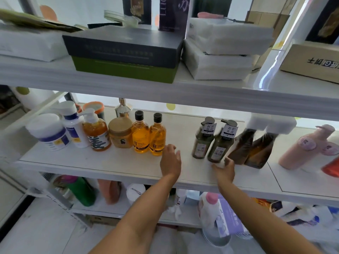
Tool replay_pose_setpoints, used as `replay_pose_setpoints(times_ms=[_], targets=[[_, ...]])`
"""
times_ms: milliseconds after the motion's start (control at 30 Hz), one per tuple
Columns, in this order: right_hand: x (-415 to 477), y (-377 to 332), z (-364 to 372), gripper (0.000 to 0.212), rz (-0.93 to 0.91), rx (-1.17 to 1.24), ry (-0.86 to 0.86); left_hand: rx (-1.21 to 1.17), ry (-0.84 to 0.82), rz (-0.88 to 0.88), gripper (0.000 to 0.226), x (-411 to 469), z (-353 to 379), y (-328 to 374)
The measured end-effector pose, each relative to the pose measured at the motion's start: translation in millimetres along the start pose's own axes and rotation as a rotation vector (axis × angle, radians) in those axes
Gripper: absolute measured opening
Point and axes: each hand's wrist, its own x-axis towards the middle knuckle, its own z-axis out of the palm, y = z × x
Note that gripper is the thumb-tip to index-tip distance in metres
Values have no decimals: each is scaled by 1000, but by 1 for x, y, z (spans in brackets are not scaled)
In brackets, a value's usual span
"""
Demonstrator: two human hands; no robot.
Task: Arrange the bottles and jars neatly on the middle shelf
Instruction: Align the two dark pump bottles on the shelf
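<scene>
Two bare forearms come into the picture from the lower edge, and no sleeve covers them up to the frame border. The left hand (pixel 170 163) and the right hand (pixel 226 169) wear no glove, no ring and no watch; the wrists also have no band

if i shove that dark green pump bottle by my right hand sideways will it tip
Probably yes, if pushed high: the green pump bottle is tall and narrow. It looks nearly full, so likely heavy. The right hand sits at its base, which seems the safer place to slide it from.
</scene>
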Motion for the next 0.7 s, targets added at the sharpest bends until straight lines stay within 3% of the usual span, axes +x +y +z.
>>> replay_pose_setpoints(times_ms=[67,133,233,333,433,533,700], targets=[[-21,3,18,49,38,11,164,4,195,68,16,9,-25,-16],[-41,0,46,37,28,4,197,45,404,199,16,24,-52,-29],[-71,-19,92,34,-51,-18,-52,205,541,238,31,51,-93,-45],[-86,-48,130,65,-207,-67,-281,318,382,204,60,72,-126,-58],[-86,-85,154,89,-298,-136,-333,281,85,312,76,93,-146,-69],[-81,-108,163,80,-304,-179,-316,389,-154,359,81,102,-156,-70],[-75,-113,155,66,-286,-294,-260,382,-165,379,73,105,-149,-65]])
